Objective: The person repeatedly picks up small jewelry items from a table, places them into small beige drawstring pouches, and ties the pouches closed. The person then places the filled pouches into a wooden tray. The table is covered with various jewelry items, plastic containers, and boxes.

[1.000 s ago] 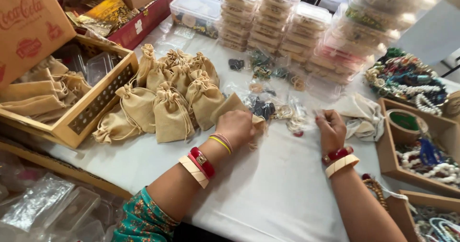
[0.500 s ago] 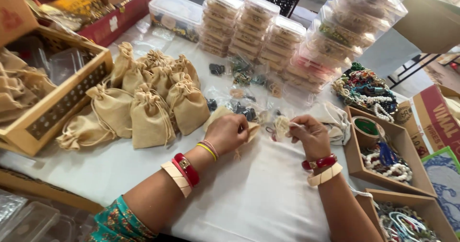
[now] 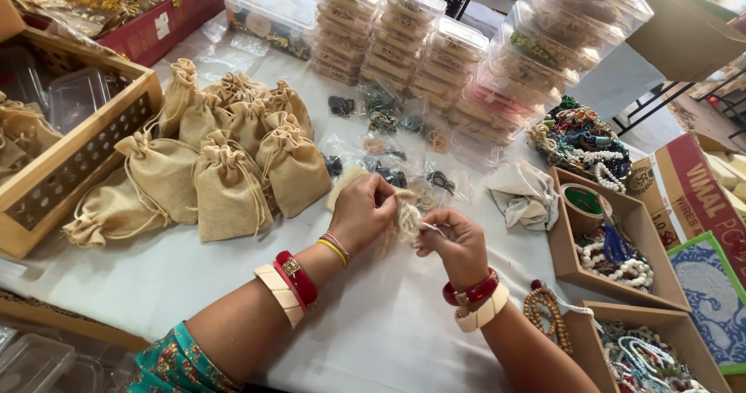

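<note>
Both hands meet over the bench: the left hand pinches a small jute pouch by its gathered neck, the right hand just right of it, fingers nipped on what looks like the drawstring.

Place: craft or jewellery packing stall, workshop-like.
Counter: covered by a white cloth, crowded with stock.
Pouches: group of small burlap drawstring bags, filled, standing together.
Containers: stacks of clear plastic boxes with small items inside.
Beadwork: heap of bead necklaces; more beads in open wooden trays.
Storage: wooden crate at left, cardboard cartons at right.
</note>
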